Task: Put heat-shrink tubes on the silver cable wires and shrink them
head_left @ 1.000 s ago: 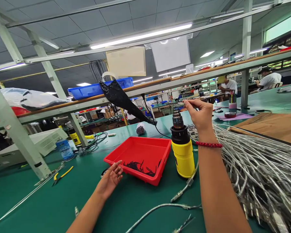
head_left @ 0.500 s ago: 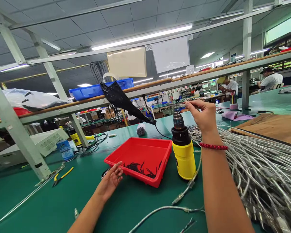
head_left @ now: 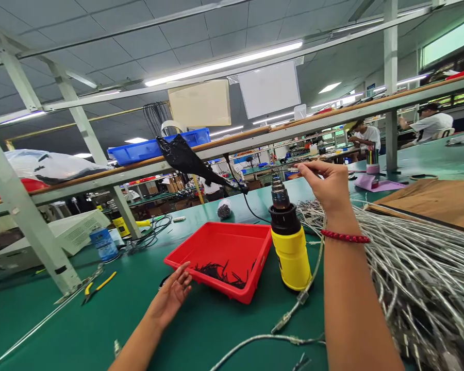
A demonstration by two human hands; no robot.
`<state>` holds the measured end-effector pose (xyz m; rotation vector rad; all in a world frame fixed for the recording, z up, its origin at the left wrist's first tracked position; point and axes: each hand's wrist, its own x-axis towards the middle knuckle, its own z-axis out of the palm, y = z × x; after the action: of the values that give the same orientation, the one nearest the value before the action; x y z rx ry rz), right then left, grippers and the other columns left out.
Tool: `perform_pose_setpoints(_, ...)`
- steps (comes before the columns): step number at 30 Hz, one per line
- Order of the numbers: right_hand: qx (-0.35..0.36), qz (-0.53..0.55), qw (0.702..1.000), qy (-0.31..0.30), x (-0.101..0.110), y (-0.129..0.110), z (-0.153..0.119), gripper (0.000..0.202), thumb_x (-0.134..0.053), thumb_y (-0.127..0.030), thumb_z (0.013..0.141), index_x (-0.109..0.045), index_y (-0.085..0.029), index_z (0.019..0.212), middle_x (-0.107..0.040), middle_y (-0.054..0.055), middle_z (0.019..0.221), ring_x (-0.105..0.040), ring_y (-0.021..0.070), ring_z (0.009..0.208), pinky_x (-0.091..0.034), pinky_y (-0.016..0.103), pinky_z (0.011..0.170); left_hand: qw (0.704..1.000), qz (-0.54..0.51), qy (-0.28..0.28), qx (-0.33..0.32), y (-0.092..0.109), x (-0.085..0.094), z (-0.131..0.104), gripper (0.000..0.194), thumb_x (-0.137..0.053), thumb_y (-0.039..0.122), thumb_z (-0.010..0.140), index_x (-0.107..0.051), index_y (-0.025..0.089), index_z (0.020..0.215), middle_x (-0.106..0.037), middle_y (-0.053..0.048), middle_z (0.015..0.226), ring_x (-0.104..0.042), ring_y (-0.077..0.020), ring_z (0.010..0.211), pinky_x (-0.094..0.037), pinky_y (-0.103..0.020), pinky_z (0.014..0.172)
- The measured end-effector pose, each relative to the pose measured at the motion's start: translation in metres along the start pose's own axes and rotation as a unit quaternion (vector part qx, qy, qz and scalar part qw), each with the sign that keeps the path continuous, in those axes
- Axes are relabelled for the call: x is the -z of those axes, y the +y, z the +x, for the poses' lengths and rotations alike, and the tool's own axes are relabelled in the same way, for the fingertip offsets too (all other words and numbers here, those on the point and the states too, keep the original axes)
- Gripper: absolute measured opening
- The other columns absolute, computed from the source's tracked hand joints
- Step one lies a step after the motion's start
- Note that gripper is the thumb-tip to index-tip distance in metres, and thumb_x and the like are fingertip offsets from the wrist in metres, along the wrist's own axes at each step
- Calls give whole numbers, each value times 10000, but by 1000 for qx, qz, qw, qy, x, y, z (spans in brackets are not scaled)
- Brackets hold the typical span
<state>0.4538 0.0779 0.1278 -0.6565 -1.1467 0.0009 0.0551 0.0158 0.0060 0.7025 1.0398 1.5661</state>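
Right hand [head_left: 330,188]: narrow — thumb and fingers pinched a thin wire end [head_left: 293,169], and a red bracelet [head_left: 344,236] circled the wrist.
Thin wire end: it stuck out leftward from the fingertips, near the mouth of the nozzle [head_left: 279,193]; from my spot I couldn't tell whether it belonged to the silver cable [head_left: 320,255] that rose beside the wrist.
Heat gun [head_left: 292,260]: yellow and black, it stood on the green bench [head_left: 201,342] with its nozzle up, between the red tray [head_left: 228,239] and the right forearm.
Left hand [head_left: 171,299]: wide and loose, palm partly upward, its fingertips at the tray's near left corner — touching the rim or just shy of it, I couldn't say.
Red tray: short black strips [head_left: 216,270] lay in a loose heap along its near side.
Cable pile [head_left: 421,263]: silvery cables spread thickly to the right of the right forearm.
Pliers [head_left: 99,286]: yellow-handled, they lay left of the left hand.
Shelf [head_left: 251,138]: it held a blue tray [head_left: 139,152], and a black plastic bag [head_left: 185,159] drooped over its edge.
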Motion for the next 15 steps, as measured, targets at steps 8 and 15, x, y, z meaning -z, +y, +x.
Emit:
perform_pose_setpoints(8,26,-22,999,1,-1,2,2,142,-641,-267,754,-733,-167,715,-677,35,635,-567,140,564,-441,283,543,1000,18,12,-2,0,2,5,359,-422,46,866,-594,169,1156,-637,-18,726,-654,-132,626,-551,-212,486)
perform_pose_setpoints(15,17,-34,999,7,0,1,2,154,-624,-258,761,-738,-160,729,-668,30,636,-531,126,545,-400,268,517,999,23,20,-9,0,4,7,302,-401,51,884,-625,151,1060,-638,-16,717,-652,-119,606,-554,-206,476)
